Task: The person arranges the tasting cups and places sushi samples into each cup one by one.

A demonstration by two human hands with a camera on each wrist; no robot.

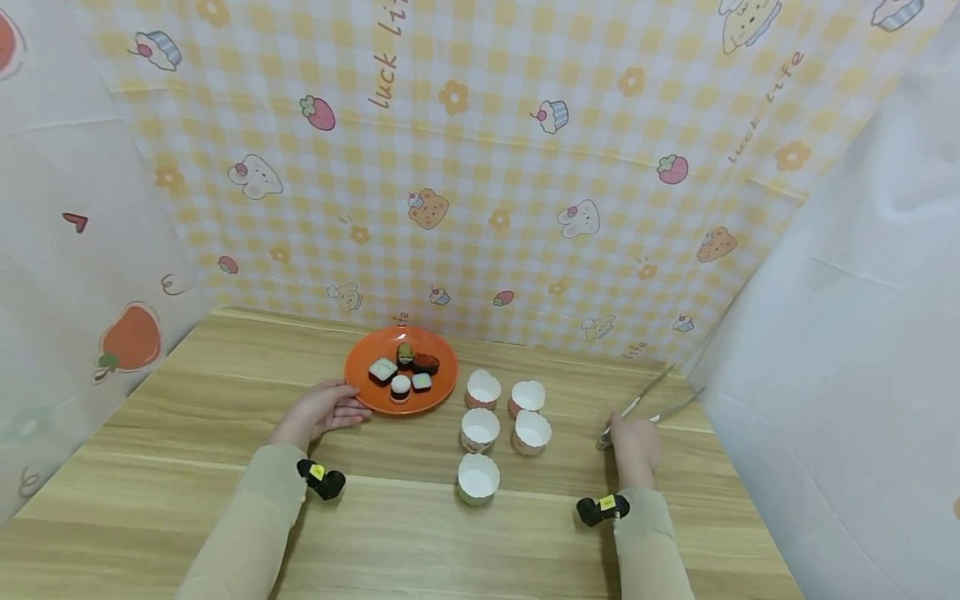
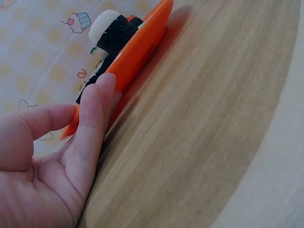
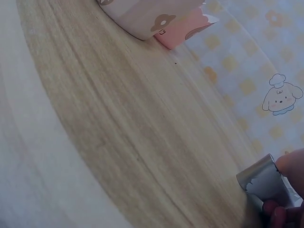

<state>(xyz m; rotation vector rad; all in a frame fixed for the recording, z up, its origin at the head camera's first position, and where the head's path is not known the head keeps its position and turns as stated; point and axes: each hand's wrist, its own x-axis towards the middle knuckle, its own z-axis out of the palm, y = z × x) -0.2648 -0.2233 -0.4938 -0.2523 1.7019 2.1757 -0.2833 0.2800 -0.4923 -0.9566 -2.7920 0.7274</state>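
On the left, an orange plate (image 1: 362,358) carries several sushi pieces, among them a round white-topped one (image 1: 401,386) and a red-topped one (image 1: 426,363). My left hand (image 1: 326,408) grips the plate's near-left rim; the left wrist view shows the thumb at the upper side and fingers (image 2: 90,109) along the outside and underneath. Over on the right, my right hand (image 1: 636,442) holds metal tongs (image 1: 678,406) near their bent end, with the two arms spread apart and pointing away. That shiny bend (image 3: 261,178) shows beside the fingertips in the right wrist view.
Several paper baking cups stand between the hands, including a green-based front cup (image 1: 478,481) and a back one (image 1: 483,388). A checked cloth (image 1: 480,250) hangs behind the wooden table (image 1: 390,533), with white cloth (image 1: 847,333) at the sides.
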